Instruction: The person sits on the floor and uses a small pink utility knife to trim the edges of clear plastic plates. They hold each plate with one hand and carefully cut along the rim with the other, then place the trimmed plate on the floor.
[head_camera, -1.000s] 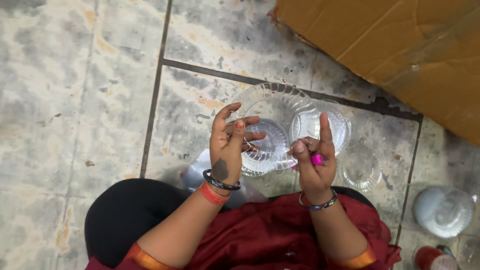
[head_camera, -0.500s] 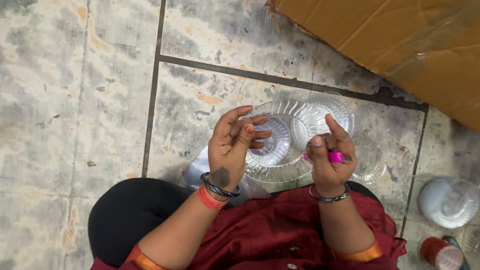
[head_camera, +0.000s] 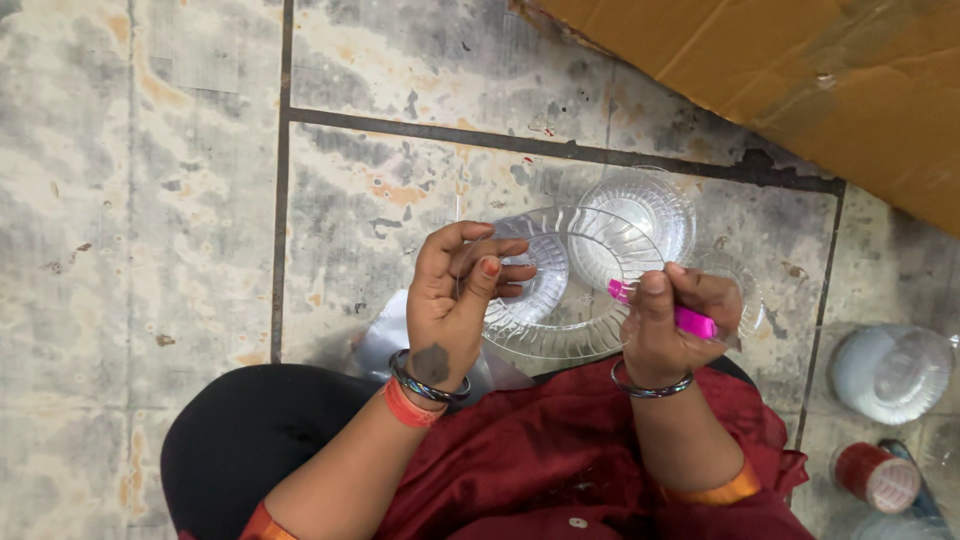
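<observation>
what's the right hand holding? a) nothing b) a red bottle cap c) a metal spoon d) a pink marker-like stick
d: the right hand is closed around a slim pink stick, held just over the clear plastic tray that the left hand grips at its edge.

View, single: head camera, worn by you, looking steeply down from close above your lap onto the tiled floor (head_camera: 180, 200). Your arms enter from 6 o'clock; a cardboard sheet (head_camera: 800, 80) sits at 1 o'clock. No second view overlaps.
</observation>
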